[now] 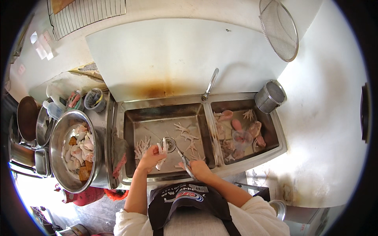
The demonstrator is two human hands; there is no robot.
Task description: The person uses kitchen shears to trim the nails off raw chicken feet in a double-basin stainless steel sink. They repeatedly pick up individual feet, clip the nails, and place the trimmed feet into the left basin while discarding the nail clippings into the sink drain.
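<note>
Over the left sink basin (165, 118), my left hand (151, 157) holds a pale chicken foot (162, 152) by its side. My right hand (197, 169) grips a pair of metal scissors (184, 159), whose tips point up and left towards the round drain strainer (169, 144). Whether the blades are apart I cannot tell. Several chicken feet (189, 136) lie on the basin floor right of the drain. A pile of chicken feet (142, 146) rests against the left wall, partly behind my left hand.
The right basin (262, 106) holds chicken pieces (254, 129) in water. A faucet (210, 84) rises behind the divider, and a metal canister (270, 96) sits at the far right corner. On the left counter stands a large steel bowl (55, 153) of chicken legs (77, 152). A cloth (119, 150) hangs beside the sink.
</note>
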